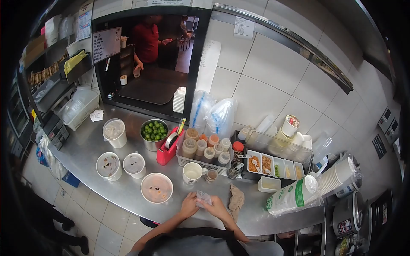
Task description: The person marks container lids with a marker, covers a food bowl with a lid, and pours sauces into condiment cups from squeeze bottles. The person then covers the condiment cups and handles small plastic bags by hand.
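Observation:
Both hands meet over the front edge of the steel counter. My left hand (pixel 189 205) has its fingers closed on the left side of a small clear plastic bag (pixel 203 198). On the bag's other side, my right hand (pixel 216 208) pinches it. Just beyond the hands stand a white mug (pixel 193 172) and a small clear cup (pixel 211 175). A large lidded tub with orange contents (pixel 156 188) is to the left of my hands. To their right lies a crumpled brown cloth (pixel 236 202).
More lidded tubs (pixel 114 132) stand at the left, near a pot of green limes (pixel 154 134). Behind are a basket of sauce bottles (pixel 189 147), a topping tray (pixel 261 162) and wrapped cups (pixel 294 195). A person in red (pixel 146 42) stands beyond the hatch.

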Demonstrator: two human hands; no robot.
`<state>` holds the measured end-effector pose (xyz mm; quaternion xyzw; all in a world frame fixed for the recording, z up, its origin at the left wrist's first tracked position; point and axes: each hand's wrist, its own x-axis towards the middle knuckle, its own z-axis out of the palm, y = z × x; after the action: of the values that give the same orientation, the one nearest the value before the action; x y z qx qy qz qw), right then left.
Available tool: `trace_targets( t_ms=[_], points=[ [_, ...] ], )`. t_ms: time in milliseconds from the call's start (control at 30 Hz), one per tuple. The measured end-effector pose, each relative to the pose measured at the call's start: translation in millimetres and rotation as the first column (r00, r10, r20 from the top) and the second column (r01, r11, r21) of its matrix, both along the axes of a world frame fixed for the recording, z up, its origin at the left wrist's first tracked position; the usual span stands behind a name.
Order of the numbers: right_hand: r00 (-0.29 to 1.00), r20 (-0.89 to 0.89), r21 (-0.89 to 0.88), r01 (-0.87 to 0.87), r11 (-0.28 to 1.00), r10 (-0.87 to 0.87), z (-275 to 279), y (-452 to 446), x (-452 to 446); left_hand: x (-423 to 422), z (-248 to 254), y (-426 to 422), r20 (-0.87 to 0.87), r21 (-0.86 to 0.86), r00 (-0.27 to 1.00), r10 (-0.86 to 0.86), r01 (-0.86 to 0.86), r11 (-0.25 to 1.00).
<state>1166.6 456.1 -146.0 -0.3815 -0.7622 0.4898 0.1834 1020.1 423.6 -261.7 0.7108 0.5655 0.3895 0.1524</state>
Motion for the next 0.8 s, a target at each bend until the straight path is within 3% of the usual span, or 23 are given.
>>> trace_targets(
  t_ms=[67, 167, 267, 367, 467, 567, 667, 767, 800],
  points=[
    [0.968, -0.25, -0.058, 0.018, 0.998, -0.032, -40, 9, 2, 5, 14, -5, 0.11, -0.072, 0.989, 0.096, -0.088, 0.993],
    [0.959, 0.246, 0.351, 0.045, 0.935, -0.139, -15, 1, 7, 1, 16, -6, 0.008, -0.07, 0.999, 0.052, -0.052, 0.996],
    [0.823, 0.535, 0.355, -0.012, 0.935, -0.192, -6, -8, 5, 0, 21, -8, 0.022, -0.067, 0.999, 0.03, -0.028, 0.997],
    [0.962, 0.23, 0.002, -0.149, 0.989, 0.145, -6, 2, 9, -3, 7, -5, 0.017, -0.077, 1.0, 0.01, -0.008, 0.997],
    [0.944, -0.292, -0.455, -0.278, 0.846, 0.153, -11, 6, 2, -5, 1, -8, 0.076, 0.054, 0.997, 0.01, -0.014, 0.998],
    [0.948, -0.309, -0.557, -0.244, 0.794, 0.075, -7, -2, 3, -12, -4, -9, -0.078, -0.049, 0.995, 0.06, -0.064, 0.997],
    [0.966, -0.252, -0.409, -0.165, 0.897, 0.062, -29, -3, 10, -8, 20, -20, -0.144, -0.081, 0.985, 0.094, -0.107, 0.991],
    [0.985, 0.095, -0.27, -0.114, 0.956, 0.144, -15, -6, 11, -6, 29, -30, -0.19, -0.073, 0.981, 0.042, -0.057, 0.996],
    [0.987, 0.063, -0.204, -0.135, 0.97, 0.15, -14, -6, 12, -4, 26, -31, -0.222, -0.043, 0.973, 0.064, -0.075, 0.996]
  ],
)
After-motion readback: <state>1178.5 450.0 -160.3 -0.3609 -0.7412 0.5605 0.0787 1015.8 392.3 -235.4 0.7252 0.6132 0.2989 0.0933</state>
